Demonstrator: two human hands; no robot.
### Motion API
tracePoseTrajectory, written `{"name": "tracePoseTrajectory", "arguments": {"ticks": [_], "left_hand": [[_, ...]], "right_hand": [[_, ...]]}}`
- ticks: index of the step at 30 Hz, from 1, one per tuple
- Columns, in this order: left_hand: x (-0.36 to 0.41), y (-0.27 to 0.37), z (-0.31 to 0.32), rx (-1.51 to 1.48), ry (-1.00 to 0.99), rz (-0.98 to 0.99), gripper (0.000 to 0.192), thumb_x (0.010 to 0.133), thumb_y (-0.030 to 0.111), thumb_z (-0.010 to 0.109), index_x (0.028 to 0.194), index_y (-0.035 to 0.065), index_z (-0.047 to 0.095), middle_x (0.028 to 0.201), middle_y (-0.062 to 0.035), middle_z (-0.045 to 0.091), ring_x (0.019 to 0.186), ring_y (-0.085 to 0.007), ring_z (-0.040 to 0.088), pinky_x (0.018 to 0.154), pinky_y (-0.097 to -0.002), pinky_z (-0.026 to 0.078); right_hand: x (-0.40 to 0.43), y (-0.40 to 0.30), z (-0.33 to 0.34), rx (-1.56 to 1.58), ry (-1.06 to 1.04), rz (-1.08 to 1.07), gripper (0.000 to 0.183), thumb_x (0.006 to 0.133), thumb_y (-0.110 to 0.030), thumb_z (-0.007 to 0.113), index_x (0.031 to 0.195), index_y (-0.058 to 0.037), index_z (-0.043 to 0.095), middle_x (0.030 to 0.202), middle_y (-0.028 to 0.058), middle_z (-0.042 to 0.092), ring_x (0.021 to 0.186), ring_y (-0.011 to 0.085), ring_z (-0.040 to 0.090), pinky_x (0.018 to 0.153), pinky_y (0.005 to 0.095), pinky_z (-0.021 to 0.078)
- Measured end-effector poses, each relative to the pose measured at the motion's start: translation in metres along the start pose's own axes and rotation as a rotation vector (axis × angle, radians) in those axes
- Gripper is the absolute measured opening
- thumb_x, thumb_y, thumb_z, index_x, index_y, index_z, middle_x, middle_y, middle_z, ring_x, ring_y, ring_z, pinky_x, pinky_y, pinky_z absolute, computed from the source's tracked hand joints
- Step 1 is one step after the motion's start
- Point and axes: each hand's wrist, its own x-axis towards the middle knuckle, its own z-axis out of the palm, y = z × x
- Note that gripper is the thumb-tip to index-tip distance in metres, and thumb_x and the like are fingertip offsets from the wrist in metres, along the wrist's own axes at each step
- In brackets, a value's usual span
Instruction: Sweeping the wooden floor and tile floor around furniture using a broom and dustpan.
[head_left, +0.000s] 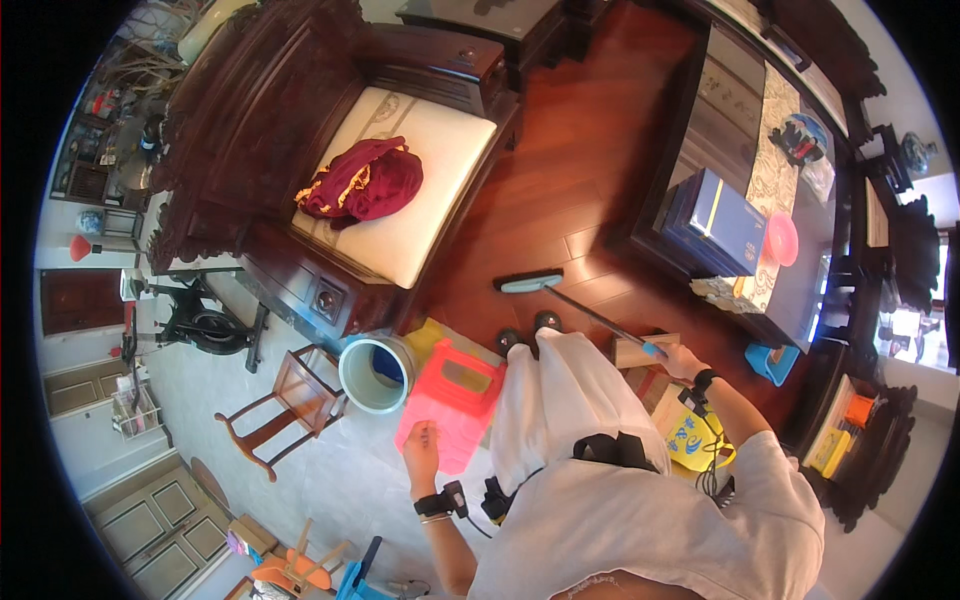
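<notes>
My right hand (679, 361) grips the handle of a broom (600, 315) at its light-blue sleeve. The broom's pale-blue head with dark bristles (531, 282) rests on the reddish wood floor (555, 187), just beyond my dark shoes. My left hand (421, 448) hangs with bent fingers over the near edge of a pink plastic piece (442, 401) with an oblong opening, perhaps a stool. Whether that hand touches it, I cannot tell. Beside the pink piece stands a pale-green bucket (375, 373) with something dark blue inside.
A carved wooden sofa seat (450, 180) with a maroon cloth (375, 180) is ahead left. At right, a low table (806, 300) holds a blue box (716, 225) and a pink bowl (781, 238). Nearby are a wooden chair (304, 394), a blue bin (771, 363) and a yellow bag (694, 439).
</notes>
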Motion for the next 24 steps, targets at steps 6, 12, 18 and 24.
{"name": "tracePoseTrajectory", "arguments": {"ticks": [6, 12, 18, 24], "left_hand": [[-0.072, -0.115, 0.018, -0.207, -0.332, -0.463, 0.055, 0.088, 0.046, 0.030, 0.089, -0.0007, 0.058, 0.083, -0.0109, 0.062, 0.078, -0.0208, 0.059, 0.068, -0.0323, 0.044], [-0.169, -0.201, 0.072, -0.836, -0.510, -0.987, 0.065, 0.077, 0.063, 0.037, 0.108, 0.0074, 0.051, 0.098, -0.0095, 0.059, 0.086, -0.0213, 0.057, 0.074, -0.0368, 0.046], [-0.145, -0.155, 0.055, -0.985, -0.593, -1.009, 0.058, 0.078, 0.062, 0.038, 0.100, 0.0101, 0.054, 0.093, -0.0088, 0.060, 0.083, -0.0221, 0.058, 0.072, -0.0359, 0.047], [-0.111, -0.087, 0.031, -1.091, -0.754, -1.090, 0.053, 0.078, 0.061, 0.038, 0.091, 0.0128, 0.056, 0.088, -0.0081, 0.062, 0.079, -0.0229, 0.058, 0.070, -0.0350, 0.047]], "right_hand": [[0.018, -0.001, 0.025, 0.101, 0.222, 0.046, 0.031, 0.083, -0.026, 0.045, 0.106, -0.0056, 0.051, 0.085, 0.0236, 0.058, 0.079, 0.0386, 0.056, 0.068, 0.0452, 0.0444], [0.060, 0.019, 0.072, 0.375, 0.183, 0.230, 0.032, 0.083, -0.026, 0.045, 0.109, -0.0075, 0.050, 0.065, 0.0143, 0.058, 0.044, 0.0226, 0.056, 0.040, 0.0336, 0.0460], [0.010, -0.030, 0.067, 0.148, 0.013, 0.304, 0.028, 0.083, -0.027, 0.044, 0.104, -0.0103, 0.051, 0.068, 0.0169, 0.059, 0.050, 0.0266, 0.058, 0.045, 0.0363, 0.0476], [-0.017, -0.042, 0.092, 0.099, 0.035, 0.324, 0.033, 0.083, -0.032, 0.043, 0.106, -0.0091, 0.050, 0.080, 0.0230, 0.059, 0.067, 0.0355, 0.060, 0.058, 0.0434, 0.0487]]}}
